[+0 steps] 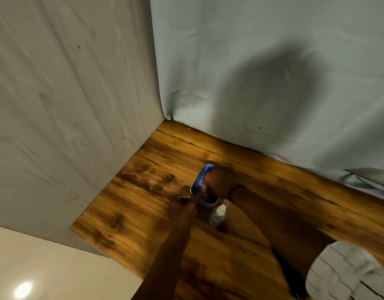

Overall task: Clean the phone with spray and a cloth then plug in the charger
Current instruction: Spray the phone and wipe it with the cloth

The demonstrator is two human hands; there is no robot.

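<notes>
Table: we are seeing a wood-grain top [143, 204] with dark streaks, running into the corner where two sheets are meeting.
Left sheet: we are noting a creased grey-white cloth [67, 105] hanging along the table's left edge.
Right sheet: we are noting a pale blue-green cloth [251, 40] hanging behind the far edge.
Shadow: we are seeing a large rounded dark patch [269, 94] falling on the right sheet.
Floor: we are seeing a cream surface [46, 263] at lower left, carrying a bright glare [24, 290].

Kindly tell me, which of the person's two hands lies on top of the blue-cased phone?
The right hand covers the blue-cased phone; the left hand sits beside its edge.
</notes>
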